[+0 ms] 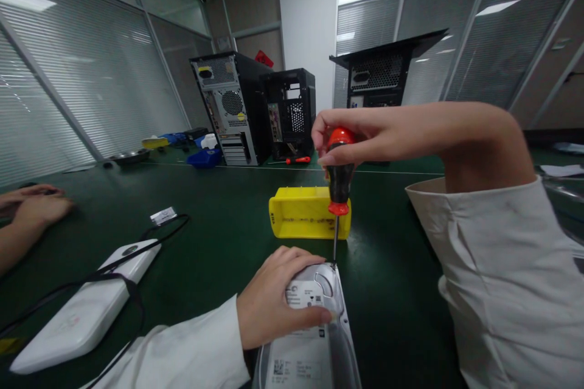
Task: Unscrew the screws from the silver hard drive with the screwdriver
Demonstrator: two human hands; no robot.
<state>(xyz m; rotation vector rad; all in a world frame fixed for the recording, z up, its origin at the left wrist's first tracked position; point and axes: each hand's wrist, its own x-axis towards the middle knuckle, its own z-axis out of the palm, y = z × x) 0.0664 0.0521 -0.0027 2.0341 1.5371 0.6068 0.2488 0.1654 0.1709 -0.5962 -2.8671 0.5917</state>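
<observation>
Here, right hand (353,134): closed around the red-and-black handle of a screwdriver (340,185), shaft pointing down nearly upright.
Screwdriver tip: at the far right corner of the hard drive.
Left hand (278,304): gripping the hard drive (303,349) from its left side, fingers over the far end, thumb across the label.
Hard drive: label up on the green worktop (205,292), its near end cut off by the view's lower edge.
Yellow bin (298,214): just beyond the drive, behind the screwdriver.
White device (86,316): left of the left sleeve, a black cable (171,228) lying over it.
Back of worktop: computer tower (232,112), blue bin (204,159), red-handled tool (298,160).
Far left: another person's hands (41,205).
</observation>
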